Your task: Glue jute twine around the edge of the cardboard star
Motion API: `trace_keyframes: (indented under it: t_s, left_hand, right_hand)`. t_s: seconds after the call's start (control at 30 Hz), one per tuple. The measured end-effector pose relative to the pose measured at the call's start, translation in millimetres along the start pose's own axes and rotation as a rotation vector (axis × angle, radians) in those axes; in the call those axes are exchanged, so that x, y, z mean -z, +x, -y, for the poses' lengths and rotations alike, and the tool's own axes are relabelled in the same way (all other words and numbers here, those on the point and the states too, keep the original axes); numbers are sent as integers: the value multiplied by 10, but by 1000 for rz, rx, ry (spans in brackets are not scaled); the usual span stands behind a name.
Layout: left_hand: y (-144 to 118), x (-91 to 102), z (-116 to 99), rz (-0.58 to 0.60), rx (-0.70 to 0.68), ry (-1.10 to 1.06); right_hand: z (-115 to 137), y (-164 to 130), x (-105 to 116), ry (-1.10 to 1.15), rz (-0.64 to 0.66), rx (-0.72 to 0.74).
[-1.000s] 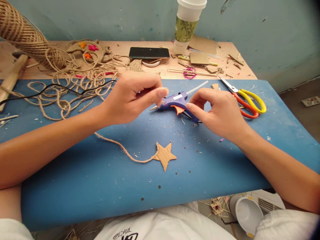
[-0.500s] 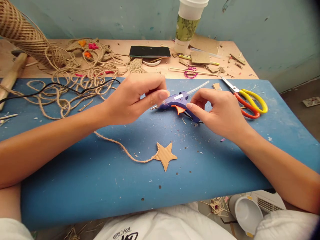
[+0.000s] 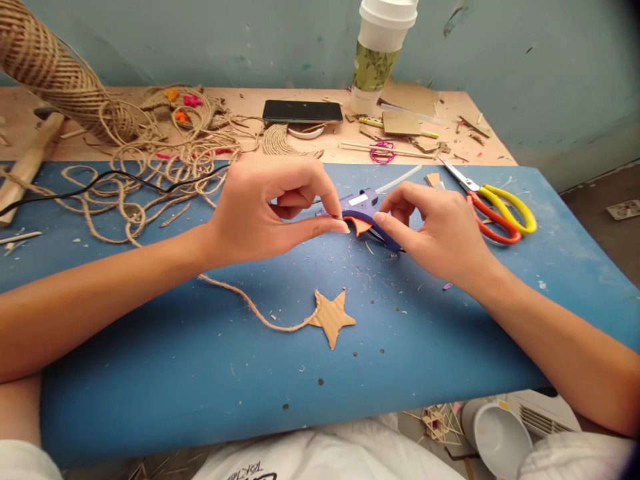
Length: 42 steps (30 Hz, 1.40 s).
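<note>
Pinching at the front end of the purple glue gun, the left hand has thumb and forefinger nearly closed over the nozzle, though what lies between them is too small to tell. The right hand curls loosely round the gun's handle, fingertips on it near the orange trigger. The gun rests on the blue bench, well behind the cardboard star with jute twine running to its edge. Judging from this, the nozzle is being tended; working the gun next would call for a full grip on its handle. Scissors lie just right.
</note>
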<state>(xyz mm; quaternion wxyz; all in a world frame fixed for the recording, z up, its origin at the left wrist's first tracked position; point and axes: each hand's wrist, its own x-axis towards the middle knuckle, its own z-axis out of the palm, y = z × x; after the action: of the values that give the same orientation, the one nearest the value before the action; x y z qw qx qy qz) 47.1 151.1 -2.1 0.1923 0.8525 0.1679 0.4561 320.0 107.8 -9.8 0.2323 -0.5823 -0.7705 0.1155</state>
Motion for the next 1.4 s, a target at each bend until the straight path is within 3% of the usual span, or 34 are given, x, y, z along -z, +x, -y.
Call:
trace_keyframes:
  t_s: [0.2, 1.07, 1.27, 1.4]
  left_hand:
    - [4, 1, -6, 9, -114, -9]
    - [12, -8, -42, 36, -94, 96]
    - [27, 13, -46, 79, -138, 31]
    - [31, 29, -44, 84, -76, -2]
  right_hand:
    - [-17, -4, -1, -10, 1, -1]
    - [3, 2, 5, 8, 7, -16]
    - [-3, 6, 0, -1, 14, -25]
    - [1, -2, 9, -8, 10, -33]
